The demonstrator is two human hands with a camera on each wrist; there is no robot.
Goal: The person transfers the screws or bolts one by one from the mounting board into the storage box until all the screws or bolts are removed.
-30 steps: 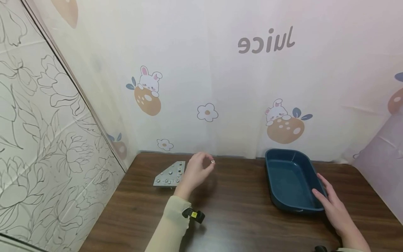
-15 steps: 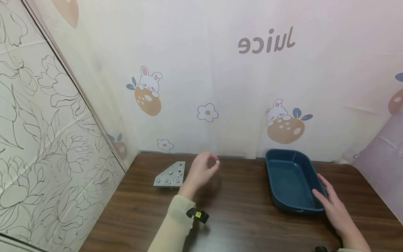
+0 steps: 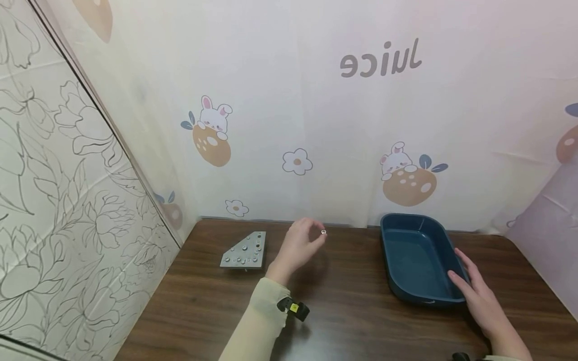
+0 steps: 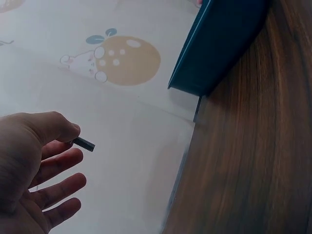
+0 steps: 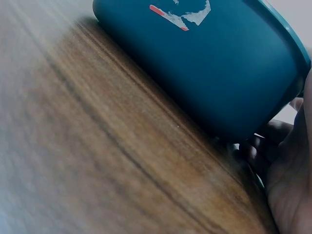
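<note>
Plate of silver-grey metal with one slanted edge (image 3: 244, 250), farthest left on dark brown wood-grain table (image 3: 352, 306); small round bolt heads dotted across upper face. Probably stiff and fairly heavy for its size; best hold likely along bare edges, clear of bolt heads. Next rightward, left hand (image 3: 295, 249), raised above table, pinching small dark threaded metal screw (image 4: 85, 144) between thumb and forefinger; remaining fingers apart from it, slightly bent and separated in left wrist view. Screw between plate and tray, well apart from both; threaded end jutting from pinch, pale ring-like end visible from head view. Likely very light, hard, not fragile; main risk, rolling or slipping from so small a contact. Threads probably good for friction; firm two-tip pinch across shank sensible. Farther right, deep teal-blue rectangular tray with rounded corners (image 3: 417, 255), apparently plastic, seated on table; torn sticker remnant (image 5: 199, 14) on outer wall in right wrist view. Likely light, fairly stiff, smooth-walled, apt to slide if nudged; rim and long side wall good places for hold. Last, right hand (image 3: 479, 297), thumb over tray's right rim, fingers against outside wall, gripping that wall between; firmness, cannot tell.
</note>
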